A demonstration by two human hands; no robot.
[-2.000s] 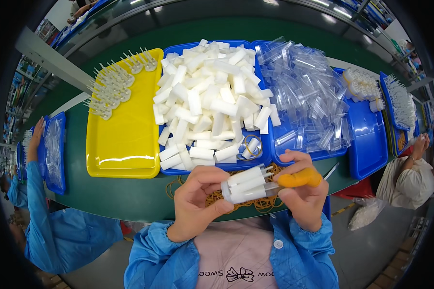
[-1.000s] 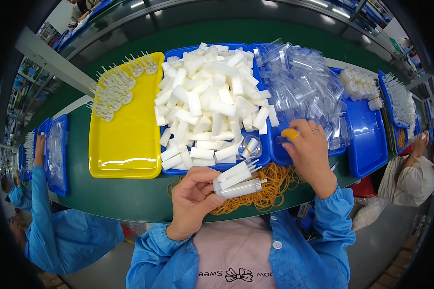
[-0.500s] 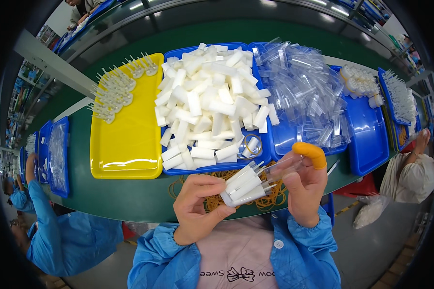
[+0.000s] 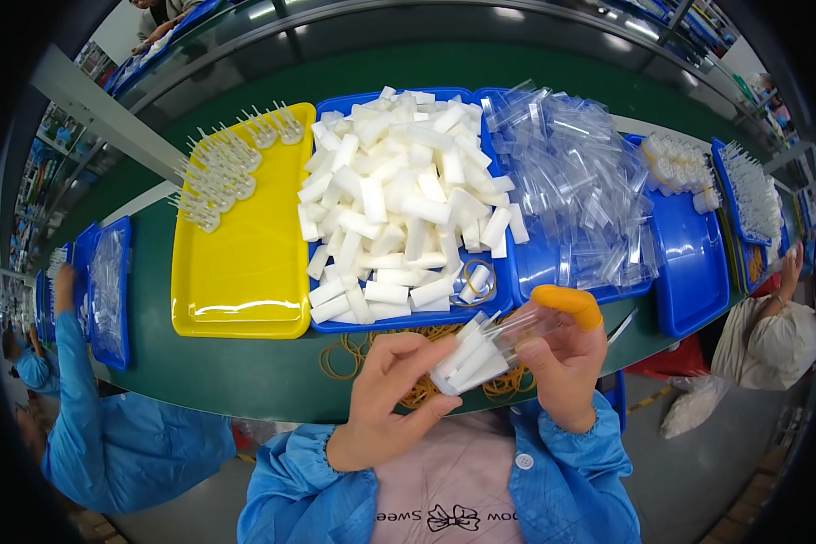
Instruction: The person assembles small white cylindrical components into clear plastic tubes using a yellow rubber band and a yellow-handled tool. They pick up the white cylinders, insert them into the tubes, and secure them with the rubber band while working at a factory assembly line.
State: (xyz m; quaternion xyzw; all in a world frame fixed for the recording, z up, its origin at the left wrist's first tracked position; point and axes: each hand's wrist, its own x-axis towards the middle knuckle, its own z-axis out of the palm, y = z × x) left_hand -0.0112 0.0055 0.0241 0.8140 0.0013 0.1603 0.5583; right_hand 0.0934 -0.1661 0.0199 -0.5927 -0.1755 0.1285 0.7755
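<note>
My left hand (image 4: 385, 399) is closed around a small white pronged base (image 4: 446, 379) with several white foam blocks (image 4: 471, 355) standing in it. Thin white pins poke out among the blocks. A clear plastic sleeve (image 4: 524, 328) is pinched between the thumb and fingers of my right hand (image 4: 567, 358), one finger of which wears an orange finger cot (image 4: 567, 304). The sleeve's near end meets the pin tips and foam; whether any pin is inside it I cannot tell. Both hands hover over a heap of tan rubber bands (image 4: 422, 392) at the table's near edge.
A yellow tray (image 4: 236, 281) holds several pronged white bases at its far end. Beside it, blue trays carry piled foam blocks (image 4: 390, 181), clear sleeves (image 4: 571, 172) and banded white bundles (image 4: 680, 163). Co-workers sit at left (image 4: 136, 444) and right (image 4: 771, 335).
The foam bundle has shifted slightly right and tilted, with my left hand following. My right hand has brought the sleeve down and left against the bundle's pin ends.
</note>
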